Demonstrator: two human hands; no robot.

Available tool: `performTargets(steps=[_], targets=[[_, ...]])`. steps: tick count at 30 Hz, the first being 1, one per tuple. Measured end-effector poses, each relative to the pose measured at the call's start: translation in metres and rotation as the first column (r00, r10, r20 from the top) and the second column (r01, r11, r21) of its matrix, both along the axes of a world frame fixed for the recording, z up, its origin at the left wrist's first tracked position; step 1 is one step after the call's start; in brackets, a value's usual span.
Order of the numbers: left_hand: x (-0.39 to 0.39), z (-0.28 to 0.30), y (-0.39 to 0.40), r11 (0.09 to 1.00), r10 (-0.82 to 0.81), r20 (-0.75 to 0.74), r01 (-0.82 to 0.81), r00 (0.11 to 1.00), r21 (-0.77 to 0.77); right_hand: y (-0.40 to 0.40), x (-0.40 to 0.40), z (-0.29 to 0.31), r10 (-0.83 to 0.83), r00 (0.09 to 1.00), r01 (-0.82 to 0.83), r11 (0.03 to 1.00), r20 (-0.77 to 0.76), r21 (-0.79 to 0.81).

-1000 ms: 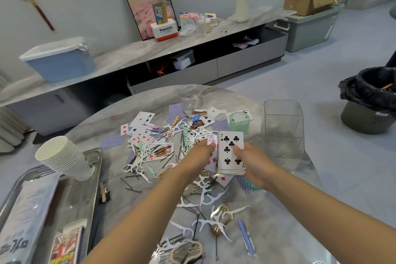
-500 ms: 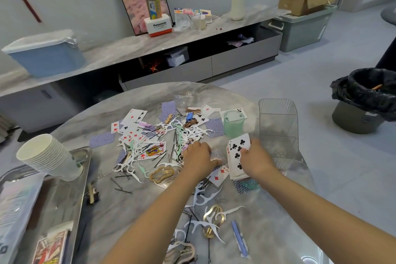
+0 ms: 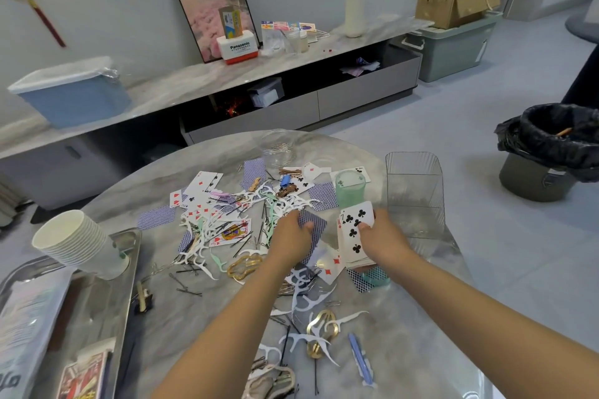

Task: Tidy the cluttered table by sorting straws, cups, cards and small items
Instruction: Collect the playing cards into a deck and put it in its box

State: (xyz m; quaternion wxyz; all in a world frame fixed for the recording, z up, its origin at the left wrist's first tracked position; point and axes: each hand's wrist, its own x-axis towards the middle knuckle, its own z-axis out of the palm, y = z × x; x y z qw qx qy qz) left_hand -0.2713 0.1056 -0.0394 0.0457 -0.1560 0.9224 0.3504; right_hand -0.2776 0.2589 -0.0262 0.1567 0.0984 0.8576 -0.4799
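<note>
My right hand [image 3: 384, 238] grips a stack of playing cards [image 3: 355, 233] with the seven of clubs on top, thumb pressed on its face. Just to the left, my left hand [image 3: 291, 241] pinches a single blue-backed card [image 3: 312, 226] lifted off the round marble table [image 3: 201, 311]. Loose cards, face up and face down, lie scattered across the table's far half [image 3: 201, 191]. White floss picks [image 3: 304, 301], black hairpins [image 3: 184, 288] and gold hair clips [image 3: 244, 267] lie mixed among them. A stack of paper cups [image 3: 76, 243] lies tilted at the left.
A clear ribbed container [image 3: 415, 194] stands right of my right hand, a green cup [image 3: 349, 188] behind it, a clear jar [image 3: 278, 149] at the far edge. A metal tray [image 3: 107, 295] with packets sits at the left. A black-lined bin [image 3: 551, 152] stands on the floor.
My left hand picked a blue-backed card off the pile and raised it. My right hand tilted the card stack and shifted slightly right. The view drifted right.
</note>
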Motion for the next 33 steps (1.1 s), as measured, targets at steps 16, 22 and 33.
performTargets(steps=[16,22,33], targets=[[0.047,0.031,0.003,0.370,0.158,0.166,-0.214,0.973,0.904,-0.032,0.026,0.021,0.132,0.950,0.118,0.688,0.283,-0.716],[0.039,0.030,0.018,0.384,0.183,0.174,-0.233,0.968,0.893,-0.032,0.024,0.015,0.064,0.970,0.086,0.807,0.233,-0.584],[0.034,0.006,0.032,0.802,0.067,-0.121,0.018,0.990,0.597,-0.004,0.006,0.011,0.054,0.980,0.033,0.904,0.191,-0.427]])
